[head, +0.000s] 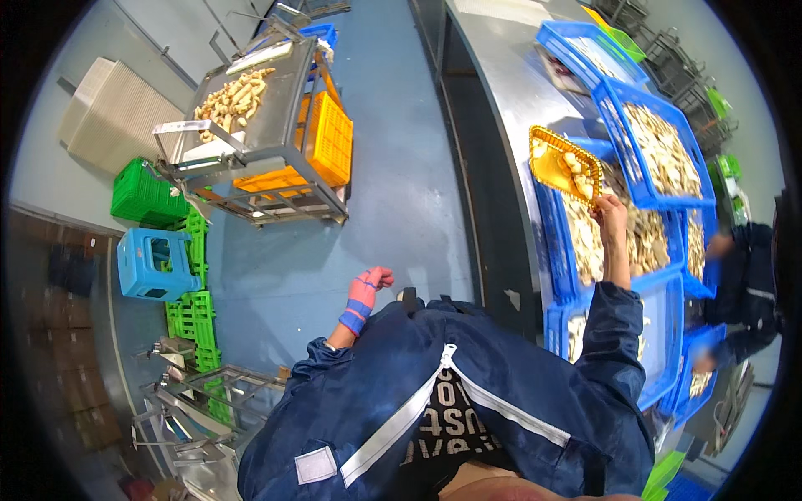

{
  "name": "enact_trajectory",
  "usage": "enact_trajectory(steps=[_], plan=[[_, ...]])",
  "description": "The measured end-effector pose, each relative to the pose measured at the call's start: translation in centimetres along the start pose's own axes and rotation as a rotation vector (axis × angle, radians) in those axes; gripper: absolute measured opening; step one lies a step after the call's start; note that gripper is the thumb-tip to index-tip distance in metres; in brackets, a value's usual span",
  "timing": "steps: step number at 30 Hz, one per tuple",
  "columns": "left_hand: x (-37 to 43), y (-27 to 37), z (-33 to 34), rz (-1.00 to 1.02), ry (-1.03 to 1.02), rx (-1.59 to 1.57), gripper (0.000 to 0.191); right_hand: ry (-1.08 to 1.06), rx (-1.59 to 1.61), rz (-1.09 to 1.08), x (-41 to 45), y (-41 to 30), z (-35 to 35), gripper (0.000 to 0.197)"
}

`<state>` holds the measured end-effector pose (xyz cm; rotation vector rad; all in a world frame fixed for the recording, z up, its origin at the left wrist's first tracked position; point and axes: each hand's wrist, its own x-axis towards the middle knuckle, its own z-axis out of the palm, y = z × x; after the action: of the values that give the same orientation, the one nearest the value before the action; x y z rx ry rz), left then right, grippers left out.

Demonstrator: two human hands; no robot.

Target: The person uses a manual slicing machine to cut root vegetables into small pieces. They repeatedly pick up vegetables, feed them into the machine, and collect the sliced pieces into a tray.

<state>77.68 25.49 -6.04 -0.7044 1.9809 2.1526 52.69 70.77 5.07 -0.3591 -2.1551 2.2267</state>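
Note:
My right hand (609, 213), bare, grips the near corner of a gold plastic tray (551, 164) with a ribbed rim. Several pale, lumpy food pieces (576, 169) lie at one side of it. The tray is over the edge of a blue plastic crate (554, 235) filled with pale, elongated food pieces (645, 241). My left hand (363, 297), in a pink knitted glove with blue bands, hangs over the floor by my body. Its fingers are curled together, and nothing shows in them.
Blue crates (658, 153) of pale pieces crowd the steel table (495, 56) at right. Across it, a person (745, 282) works. A steel cart (276, 94) at left bears a pile of pale pieces (235, 100); orange crates (332, 141) sit beneath. Nearby stands a blue stool (141, 263).

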Motion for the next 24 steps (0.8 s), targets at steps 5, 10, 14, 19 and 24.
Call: enact_trajectory(steps=[5, 10, 14, 19, 24], plan=[[7.9, 5.5, -3.0, 0.032, 0.115, -0.034, 0.040, 0.115, 0.012, 0.057, 15.2, 2.9, 5.7, 0.015], [17.0, 8.9, -3.0, 0.088, 0.201, -0.137, 0.039, 0.371, -0.151, 0.112, 30.0, 7.5, 6.1, 0.014], [24.3, 9.9, -4.1, 0.111, 0.328, -0.196, 0.036, 0.552, -0.098, 0.170, 37.1, 10.6, 6.8, 0.012], [31.1, 12.9, -9.1, 0.262, 0.762, 0.207, 0.024, 0.558, -0.036, 0.253, 40.3, 10.9, 9.4, 0.009], [36.9, 14.9, -21.5, 0.151, 1.184, 0.250, 0.025, 0.387, -0.283, 0.373, 43.3, 10.5, 4.8, 0.016]])
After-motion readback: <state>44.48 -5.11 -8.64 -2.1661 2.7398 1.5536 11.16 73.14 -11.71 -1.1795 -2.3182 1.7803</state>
